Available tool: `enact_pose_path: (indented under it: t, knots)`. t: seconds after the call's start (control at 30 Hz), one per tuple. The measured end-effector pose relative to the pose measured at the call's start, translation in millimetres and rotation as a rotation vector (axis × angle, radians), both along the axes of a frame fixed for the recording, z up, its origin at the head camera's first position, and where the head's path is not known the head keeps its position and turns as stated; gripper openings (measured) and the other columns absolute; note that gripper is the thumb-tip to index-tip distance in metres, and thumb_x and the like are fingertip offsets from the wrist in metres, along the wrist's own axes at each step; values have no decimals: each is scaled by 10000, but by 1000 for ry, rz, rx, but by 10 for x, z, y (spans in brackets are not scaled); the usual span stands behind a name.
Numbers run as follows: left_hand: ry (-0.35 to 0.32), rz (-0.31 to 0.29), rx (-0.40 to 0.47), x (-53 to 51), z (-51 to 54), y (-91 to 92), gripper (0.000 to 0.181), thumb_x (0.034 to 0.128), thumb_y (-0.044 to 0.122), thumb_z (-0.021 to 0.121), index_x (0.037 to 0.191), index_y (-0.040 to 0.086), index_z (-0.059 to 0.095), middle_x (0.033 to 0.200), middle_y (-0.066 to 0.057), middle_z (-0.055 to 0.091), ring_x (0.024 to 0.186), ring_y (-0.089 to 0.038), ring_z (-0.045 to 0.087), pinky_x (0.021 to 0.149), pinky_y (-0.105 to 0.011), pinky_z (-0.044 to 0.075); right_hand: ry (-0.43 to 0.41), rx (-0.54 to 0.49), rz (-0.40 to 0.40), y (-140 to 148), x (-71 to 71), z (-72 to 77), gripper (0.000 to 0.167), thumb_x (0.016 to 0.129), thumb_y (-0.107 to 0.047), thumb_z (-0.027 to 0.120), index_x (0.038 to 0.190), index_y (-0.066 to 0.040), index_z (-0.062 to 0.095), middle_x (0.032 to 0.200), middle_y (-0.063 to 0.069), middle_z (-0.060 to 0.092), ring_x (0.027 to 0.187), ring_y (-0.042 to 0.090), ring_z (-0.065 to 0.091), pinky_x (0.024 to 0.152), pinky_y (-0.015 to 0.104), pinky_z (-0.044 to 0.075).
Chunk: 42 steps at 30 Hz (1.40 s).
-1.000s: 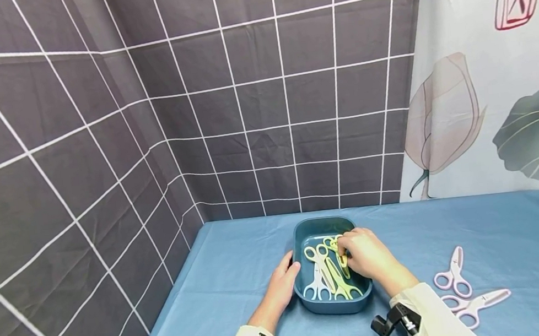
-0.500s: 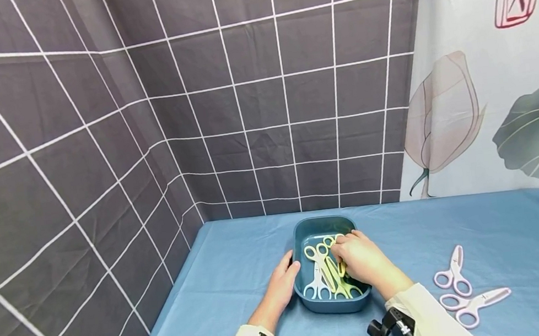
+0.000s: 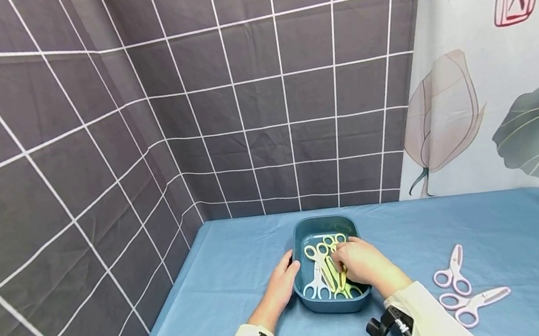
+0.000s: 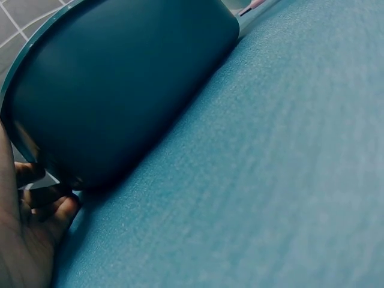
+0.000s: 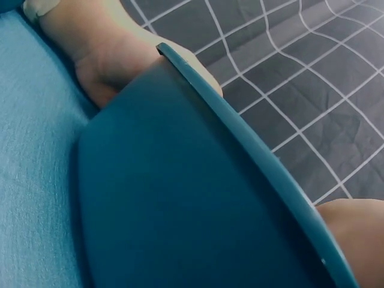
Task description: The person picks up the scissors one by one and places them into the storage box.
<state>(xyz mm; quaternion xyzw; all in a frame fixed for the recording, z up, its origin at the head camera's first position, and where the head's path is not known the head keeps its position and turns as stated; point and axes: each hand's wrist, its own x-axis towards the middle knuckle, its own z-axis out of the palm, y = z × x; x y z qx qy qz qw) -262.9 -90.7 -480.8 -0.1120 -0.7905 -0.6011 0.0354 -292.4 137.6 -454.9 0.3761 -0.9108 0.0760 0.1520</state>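
A dark teal plastic box (image 3: 335,306) stands on the table with several child-size scissors inside. My left hand (image 3: 280,284) holds its left wall, thumb at the rim and fingers against the outside. Inside the box, my right hand (image 3: 362,262) grips yellow scissors (image 3: 342,280) near the right wall; its fingertips are mostly hidden. Yellow-green handles (image 3: 334,239) show just beyond the hand. White-and-blue scissors (image 3: 317,285) and light green scissors (image 3: 347,291) lie to the left and nearer. The right wrist view shows mainly the box's outer wall (image 5: 174,180).
Two pairs of pink-purple scissors, one smaller (image 3: 453,272) and one larger (image 3: 475,305), lie on the blue tablecloth (image 3: 533,249) to the right. A grey gridded curtain (image 3: 262,108) borders the table at the left and back, and a leaf-printed white cloth (image 3: 480,177) hangs behind at the right.
My right hand has moved slightly left and nearer inside the box, the yellow scissors' visible part shifting with it. The left hand and the box stay in place.
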Motion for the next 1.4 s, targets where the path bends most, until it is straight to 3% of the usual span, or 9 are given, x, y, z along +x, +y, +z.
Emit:
enact_pose_path:
  t: [0.1, 0.37, 0.6, 0.73, 0.93, 1.03, 1.17, 1.27, 1.4]
  knots:
    - [8, 4, -3, -31, -48, -3, 457, 1035, 94, 466, 1438, -123, 454, 1451, -309, 488, 1380, -466, 412, 1148, -595, 299, -56, 22, -19, -1, 3, 13, 337, 658, 122, 664, 627, -201, 575, 689, -99, 475, 685, 142, 567, 1034, 605, 440]
    - [14, 0, 5, -211, -289, -53, 490, 1039, 180, 491, 1467, -56, 463, 1461, -240, 514, 1371, -390, 448, 1139, -544, 341, -82, 7, -15, 7, -1, 23, 312, 667, 99, 667, 653, -203, 592, 709, -92, 500, 676, 94, 520, 1047, 621, 417]
    - [6, -2, 5, -198, -290, -53, 494, 1032, 194, 506, 1466, -40, 475, 1465, -231, 514, 1377, -380, 440, 1146, -540, 331, -27, -97, 47, 70, -52, 66, 174, 727, -48, 741, 736, -200, 657, 770, -90, 562, 719, 109, 539, 840, 449, 512]
    - [10, -1, 1, -198, -300, -52, 493, 1035, 195, 502, 1464, -47, 472, 1465, -237, 512, 1377, -390, 440, 1145, -547, 331, 45, -206, -50, 156, -77, 149, 141, 780, -77, 777, 801, -183, 687, 841, -41, 605, 773, 179, 588, 735, 399, 514]
    - [7, 11, -23, -215, -310, -54, 504, 1038, 218, 497, 1472, -39, 468, 1475, -236, 502, 1387, -393, 428, 1149, -550, 323, 105, -389, -316, 430, -113, 260, 84, 825, -110, 757, 864, -144, 691, 985, 91, 663, 872, 340, 664, 748, 526, 539]
    - [20, 11, -38, -217, -313, -60, 500, 1040, 224, 494, 1466, -39, 475, 1467, -238, 509, 1379, -394, 435, 1142, -549, 332, 15, -419, -486, 626, -108, 286, 154, 869, -172, 726, 987, -82, 691, 1111, 208, 643, 974, 459, 638, 768, 611, 515]
    - [27, 18, -51, -217, -302, -64, 501, 1043, 238, 492, 1463, -34, 481, 1463, -237, 514, 1375, -399, 439, 1138, -553, 336, -229, -350, -676, 883, -82, 303, 428, 901, -287, 704, 1188, 17, 616, 1213, 362, 538, 1057, 580, 547, 788, 671, 475]
    - [24, 21, -51, -217, -297, -64, 499, 1041, 235, 494, 1462, -31, 484, 1461, -236, 516, 1374, -402, 440, 1138, -555, 335, -386, -293, -752, 1039, -73, 303, 586, 891, -342, 697, 1271, 76, 544, 1237, 421, 484, 1086, 630, 495, 794, 687, 465]
    - [12, 24, -47, -210, -297, -58, 495, 1040, 223, 495, 1464, -31, 483, 1465, -234, 514, 1380, -402, 436, 1140, -559, 332, -492, -253, -805, 1162, -65, 285, 682, 863, -358, 704, 1304, 119, 499, 1250, 461, 452, 1094, 662, 468, 794, 699, 462]
